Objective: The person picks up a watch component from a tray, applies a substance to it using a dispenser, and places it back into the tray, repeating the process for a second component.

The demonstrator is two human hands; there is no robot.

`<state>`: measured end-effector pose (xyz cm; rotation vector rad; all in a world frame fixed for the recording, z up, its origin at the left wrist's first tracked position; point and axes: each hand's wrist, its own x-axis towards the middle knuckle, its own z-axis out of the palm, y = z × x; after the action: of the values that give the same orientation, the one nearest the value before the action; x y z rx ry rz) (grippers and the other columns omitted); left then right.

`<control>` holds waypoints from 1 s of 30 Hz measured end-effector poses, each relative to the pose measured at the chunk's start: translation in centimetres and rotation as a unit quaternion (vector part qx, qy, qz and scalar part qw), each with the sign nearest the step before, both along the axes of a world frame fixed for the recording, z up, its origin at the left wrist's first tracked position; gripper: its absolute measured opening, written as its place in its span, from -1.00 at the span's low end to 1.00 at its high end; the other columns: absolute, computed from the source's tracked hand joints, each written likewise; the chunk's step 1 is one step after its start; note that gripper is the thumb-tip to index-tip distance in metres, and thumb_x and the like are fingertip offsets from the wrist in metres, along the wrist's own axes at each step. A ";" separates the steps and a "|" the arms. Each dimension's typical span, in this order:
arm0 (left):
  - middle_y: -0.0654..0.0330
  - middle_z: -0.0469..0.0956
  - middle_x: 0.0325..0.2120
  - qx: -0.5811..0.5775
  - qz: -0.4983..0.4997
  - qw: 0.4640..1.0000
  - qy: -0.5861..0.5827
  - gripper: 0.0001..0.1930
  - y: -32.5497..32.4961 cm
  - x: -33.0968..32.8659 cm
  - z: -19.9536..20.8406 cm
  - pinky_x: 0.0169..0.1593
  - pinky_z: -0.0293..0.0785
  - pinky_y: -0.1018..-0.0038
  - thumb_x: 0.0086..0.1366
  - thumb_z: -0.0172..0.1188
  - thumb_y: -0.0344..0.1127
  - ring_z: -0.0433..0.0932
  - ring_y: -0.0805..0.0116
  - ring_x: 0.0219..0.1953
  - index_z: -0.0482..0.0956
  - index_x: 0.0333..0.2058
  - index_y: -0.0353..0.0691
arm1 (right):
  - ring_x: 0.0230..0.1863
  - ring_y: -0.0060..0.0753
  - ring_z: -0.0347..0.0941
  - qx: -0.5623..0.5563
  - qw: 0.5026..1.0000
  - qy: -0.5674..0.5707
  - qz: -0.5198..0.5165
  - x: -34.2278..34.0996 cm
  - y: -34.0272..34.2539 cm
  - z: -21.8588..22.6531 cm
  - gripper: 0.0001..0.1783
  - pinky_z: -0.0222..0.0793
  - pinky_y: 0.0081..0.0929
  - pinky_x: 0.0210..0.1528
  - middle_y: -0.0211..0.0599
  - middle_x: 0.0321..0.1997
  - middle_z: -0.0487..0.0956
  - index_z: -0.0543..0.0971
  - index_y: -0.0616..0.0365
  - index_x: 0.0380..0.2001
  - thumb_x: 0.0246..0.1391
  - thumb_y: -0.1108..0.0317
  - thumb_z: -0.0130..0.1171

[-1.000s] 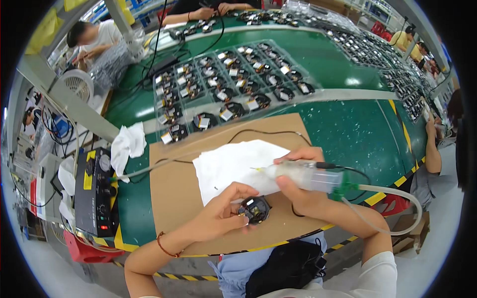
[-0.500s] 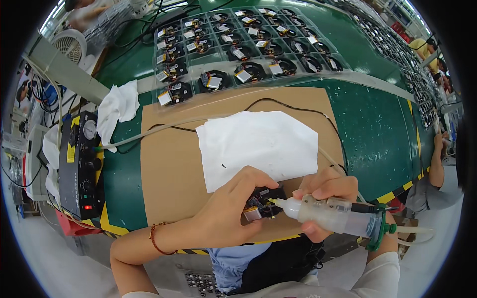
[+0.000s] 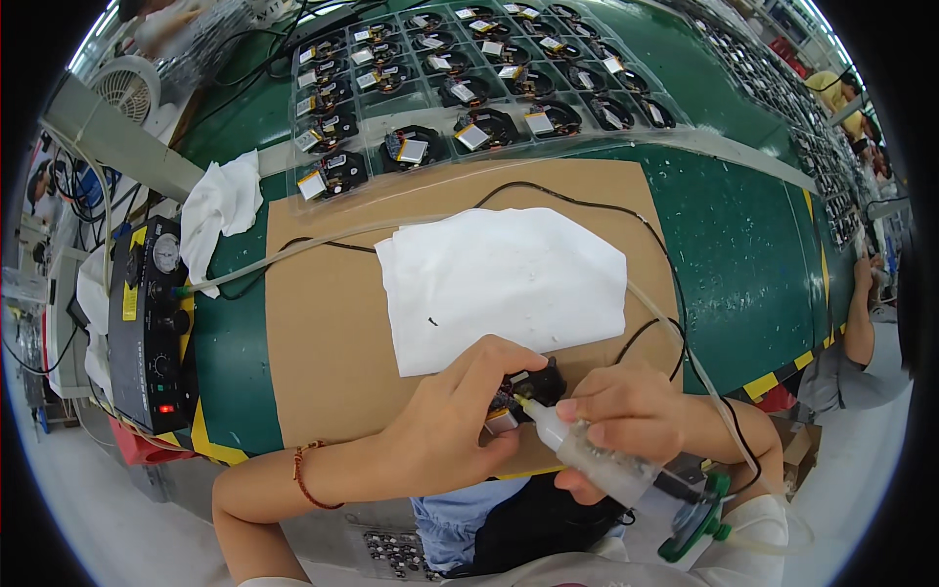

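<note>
My left hand is closed round a small black electronic assembly with a silver battery at its lower side, held above the front of the cardboard. Part of the assembly is hidden behind my fingers. In my right hand is a glue dispensing syringe with a clear barrel, a pale nozzle and a green end cap. Its tip points into the assembly; whether it touches cannot be made out. A folded white cloth lies on the cardboard just beyond both hands, with small dark specks on it.
A black dispenser box with a gauge stands at the left, its hose crossing the cardboard sheet. Clear trays of similar assemblies fill the back. A crumpled white cloth lies at back left. Another person's arm shows at far right.
My right hand has swung the syringe so that its green end sits lower and nearer to me, the barrel now more steeply slanted. My left hand keeps hold of the assembly.
</note>
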<state>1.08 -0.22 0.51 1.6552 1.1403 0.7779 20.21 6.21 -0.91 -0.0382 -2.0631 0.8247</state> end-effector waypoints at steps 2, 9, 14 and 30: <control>0.10 0.34 -0.20 0.044 0.010 0.999 0.009 -0.43 -0.1 0.2 -0.2 -0.43 0.45 0.44 -0.13 0.15 -0.66 0.47 0.19 -0.40 0.24 -0.07 -0.26 | -0.63 -0.31 0.41 0.050 0.997 0.047 -0.019 -0.2 -0.2 0.0 -0.50 0.33 -0.55 -0.70 -0.09 -0.44 0.49 0.36 0.24 -0.32 -0.29 0.27 0.39; 0.08 0.34 -0.18 0.078 0.021 0.997 0.001 -0.41 -0.3 0.3 -0.7 -0.47 0.43 0.44 -0.15 0.13 -0.69 0.47 0.17 -0.44 0.22 -0.06 -0.27 | -0.61 -0.29 0.41 0.056 0.997 0.051 -0.027 -0.2 -0.6 -0.1 -0.53 0.37 -0.55 -0.66 -0.09 -0.44 0.49 0.35 0.21 -0.33 -0.26 0.30 0.38; 0.05 0.35 -0.18 0.094 0.023 0.995 0.003 -0.40 -0.3 0.4 -0.8 -0.47 0.43 0.42 -0.16 0.13 -0.69 0.47 0.15 -0.45 0.21 -0.05 -0.27 | -0.60 -0.29 0.42 0.052 0.997 0.059 -0.027 -0.1 -0.8 -0.2 -0.53 0.38 -0.54 -0.63 -0.10 -0.45 0.48 0.34 0.20 -0.34 -0.27 0.30 0.38; 0.04 0.36 -0.18 0.091 0.023 0.996 0.010 -0.39 -0.3 0.3 -0.4 -0.43 0.45 0.41 -0.15 0.15 -0.67 0.47 0.11 -0.39 0.21 -0.04 -0.28 | -0.59 -0.30 0.42 0.039 0.997 0.069 -0.025 -0.2 -1.0 -0.1 -0.53 0.39 -0.55 -0.63 -0.10 -0.47 0.48 0.34 0.20 -0.35 -0.26 0.29 0.39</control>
<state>1.41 -0.53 0.11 1.7941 1.1532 0.9201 20.02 5.22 -1.04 0.0099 -1.9540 0.6970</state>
